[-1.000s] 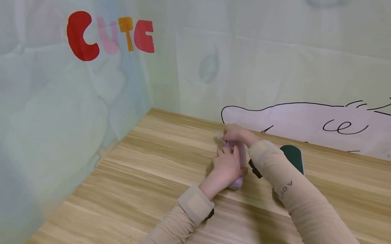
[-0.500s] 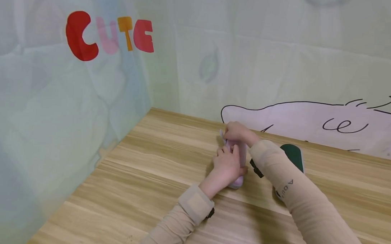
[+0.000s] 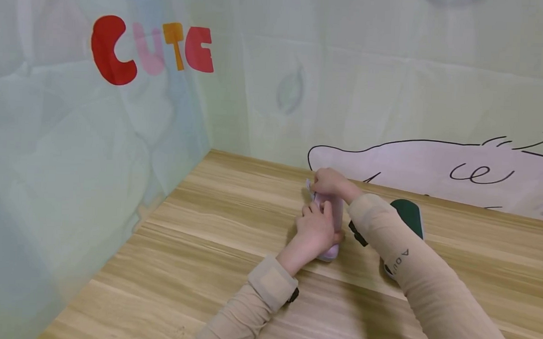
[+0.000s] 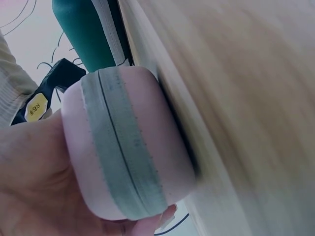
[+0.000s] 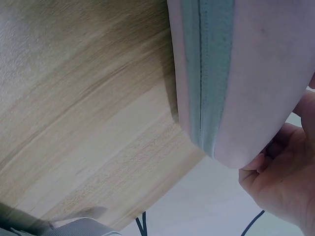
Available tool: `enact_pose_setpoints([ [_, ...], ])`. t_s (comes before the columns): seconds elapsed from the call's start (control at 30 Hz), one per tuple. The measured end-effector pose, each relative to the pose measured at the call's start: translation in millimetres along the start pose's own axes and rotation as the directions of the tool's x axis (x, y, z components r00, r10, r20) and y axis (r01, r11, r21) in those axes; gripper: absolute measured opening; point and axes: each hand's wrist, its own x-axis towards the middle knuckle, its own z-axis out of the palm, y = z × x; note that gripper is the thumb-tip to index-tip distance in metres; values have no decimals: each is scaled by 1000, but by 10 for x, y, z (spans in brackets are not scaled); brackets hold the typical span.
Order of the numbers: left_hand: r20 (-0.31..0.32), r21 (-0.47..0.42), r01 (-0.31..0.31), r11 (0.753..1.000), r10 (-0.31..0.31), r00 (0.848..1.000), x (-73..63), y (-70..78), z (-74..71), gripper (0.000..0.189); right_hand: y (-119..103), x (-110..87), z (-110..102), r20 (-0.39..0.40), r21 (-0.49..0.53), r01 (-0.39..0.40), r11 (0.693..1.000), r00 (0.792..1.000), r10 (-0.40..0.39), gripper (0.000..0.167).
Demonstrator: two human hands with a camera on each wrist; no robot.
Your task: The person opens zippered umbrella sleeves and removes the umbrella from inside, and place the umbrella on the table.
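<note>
A pink zippered case (image 3: 335, 211) stands on the wooden table, with a grey-green zipper band (image 4: 115, 132) around its side. My left hand (image 3: 315, 228) holds the near part of the case, fingers over its top and thumb on its right side. At the far end, my right hand (image 3: 330, 182) has its fingers curled; in the right wrist view, thumb and finger pinch at the case's end, and what lies between them is hidden. A small pale strip (image 3: 309, 185) sticks up just left of the right hand.
Partly behind my right forearm lies a dark green case (image 3: 406, 215) with a light edge, right of the pink one. The wooden table (image 3: 196, 266) meets a printed cloth backdrop (image 3: 274, 90) at the back and left.
Over the last second my right hand has shifted slightly toward the back wall, and the pale strip with it. My left hand keeps its hold on the pink case.
</note>
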Motion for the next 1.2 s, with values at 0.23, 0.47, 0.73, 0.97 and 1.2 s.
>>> enact_pose_setpoints([
  [0.23,5,-2,-9,1000,9,1000,14,-11,24,63,-3,13,15,5,5,-15,1000,1000,15,21],
  [0.47,16,11,-3,1000,2,1000,18,-23,43,65,-33,20,28,5,-9,-35,999,999,35,21],
  [0.73,26,13,7,1000,-7,1000,23,-26,60,70,-37,25,36,-10,-11,-49,999,999,49,24],
  [0.97,24,20,15,1000,-16,1000,20,-17,67,74,-33,17,25,-26,-19,-67,998,997,66,21],
  [1.2,19,37,29,999,-30,999,18,-6,74,75,-29,-22,11,-60,-42,-78,996,995,75,16],
])
